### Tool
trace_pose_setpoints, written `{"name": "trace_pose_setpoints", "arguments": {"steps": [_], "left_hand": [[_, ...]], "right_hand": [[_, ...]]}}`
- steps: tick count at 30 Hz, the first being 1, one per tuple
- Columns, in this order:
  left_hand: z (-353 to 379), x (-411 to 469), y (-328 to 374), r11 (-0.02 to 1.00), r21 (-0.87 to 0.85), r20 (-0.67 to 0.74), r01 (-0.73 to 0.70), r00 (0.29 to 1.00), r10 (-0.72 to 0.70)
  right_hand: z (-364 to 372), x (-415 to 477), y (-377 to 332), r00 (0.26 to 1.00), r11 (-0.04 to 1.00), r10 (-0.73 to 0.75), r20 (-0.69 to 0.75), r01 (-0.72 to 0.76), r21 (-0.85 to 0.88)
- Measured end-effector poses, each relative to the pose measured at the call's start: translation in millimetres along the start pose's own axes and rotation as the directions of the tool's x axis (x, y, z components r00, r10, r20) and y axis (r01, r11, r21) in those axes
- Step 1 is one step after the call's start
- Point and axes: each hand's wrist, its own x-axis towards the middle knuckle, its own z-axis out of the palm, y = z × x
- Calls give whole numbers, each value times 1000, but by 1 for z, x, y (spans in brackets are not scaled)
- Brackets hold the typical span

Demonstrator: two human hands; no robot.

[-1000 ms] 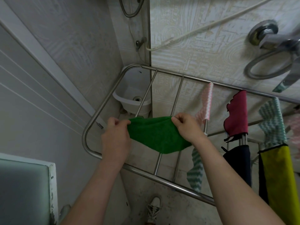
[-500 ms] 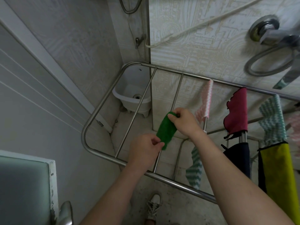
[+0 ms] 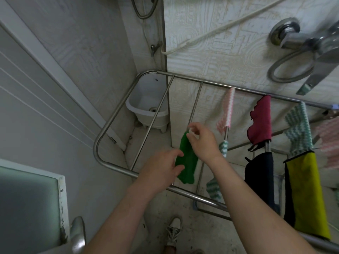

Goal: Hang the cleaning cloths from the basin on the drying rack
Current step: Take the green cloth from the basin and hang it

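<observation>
Left hand (image 3: 162,168): open, flat against green cloth (image 3: 186,162).
Right hand (image 3: 202,143): at fold, pinch unclear.
Risk: uneven drape could slip off rail (image 3: 195,102).

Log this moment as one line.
green cloth: draped over drying rack rod | left hand: at its side | right hand: at its top

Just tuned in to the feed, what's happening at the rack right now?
A person is hanging a green cloth over a rail of the drying rack. The left hand touches its lower half with straight fingers; the right hand is at its top end, grip unclear. A pink striped cloth, a maroon cloth and a yellow cloth hang on rails further right. No cloth shows in the white basin on the floor.
</observation>
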Motion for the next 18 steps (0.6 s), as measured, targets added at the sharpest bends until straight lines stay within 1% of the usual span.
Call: {"name": "trace_pose_setpoints", "arguments": {"steps": [2,4,6,9,12,14,17,18], "left_hand": [[4,3,0,999,24,-47,-27,998,28],[10,8,-1,1000,10,5,-13,1000,13],[13,12,-3,999,-32,59,30,998,-28],[12,13,-2,998,-42,95,55,994,-51],[9,14,-1,994,-70,144,85,987,-75],[9,12,2,995,-48,147,84,986,-77],[13,11,7,991,-61,120,122,986,-115],[14,10,11,992,-34,110,122,987,-118]], "right_hand": [[-8,-5,2,996,986,-62,-66,51,-160],[-25,-17,7,989,946,-83,-123,40,-320],[-39,-31,13,993,917,-22,-120,-28,-397],[-55,-60,23,994,877,109,-7,-100,-470],[-52,-76,35,980,895,182,83,-130,-427],[-46,-84,43,985,923,159,73,-122,-364],[-45,-92,48,992,954,117,47,-99,-282],[-50,-100,49,992,964,120,39,-107,-245]]}}
